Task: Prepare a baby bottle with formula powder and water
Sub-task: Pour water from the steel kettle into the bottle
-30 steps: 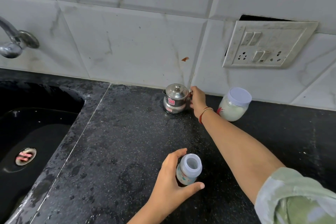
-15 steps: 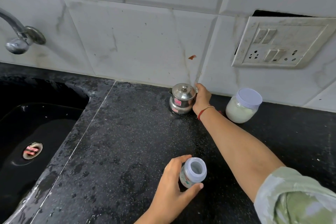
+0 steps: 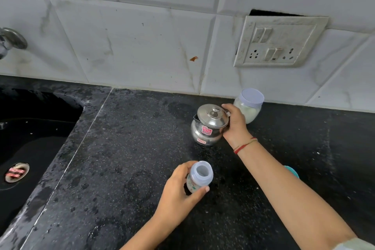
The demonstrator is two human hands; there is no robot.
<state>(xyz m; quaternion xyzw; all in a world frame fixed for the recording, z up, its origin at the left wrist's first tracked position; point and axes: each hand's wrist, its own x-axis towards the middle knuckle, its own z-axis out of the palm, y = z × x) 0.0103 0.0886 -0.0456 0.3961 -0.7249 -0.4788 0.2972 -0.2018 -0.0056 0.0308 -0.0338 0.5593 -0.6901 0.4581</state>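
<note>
My left hand (image 3: 174, 193) sat at about six o'clock on the black speckled bench (image 3: 121, 168), its fingers (image 3: 199, 190) curled around the small baby bottle (image 3: 197, 176) — thumb across the near side, the other fingers wrapped behind. The bottle stood upright on the bench with its pale blue neck ring open at the top, no teat on it. My right hand (image 3: 235, 124) reached forward to about one o'clock, fingers closed on the right side of a small steel pot (image 3: 209, 126) with a knobbed lid; I could not tell whether they gripped a handle, since the hand hid that side. The pot leaned a little to the left, pink stickers on its belly, and whether its base touched the bench I could not tell. A red thread (image 3: 244, 145) circled my right wrist. Just behind that hand, against the tiled wall (image 3: 132, 42), stood the clear jar of white powder (image 3: 249, 105) with its pale lid on, partly hidden by my knuckles. Out at nine o'clock lay the dark sink (image 3: 36, 138) with its drain, and a metal tap (image 3: 10, 40) poked in at ten o'clock. A grimy switch plate (image 3: 278, 40) hung on the wall at about two o'clock. A teal object (image 3: 292, 171) — only an edge of it showing — lay on the bench at four o'clock beyond my right forearm.
</note>
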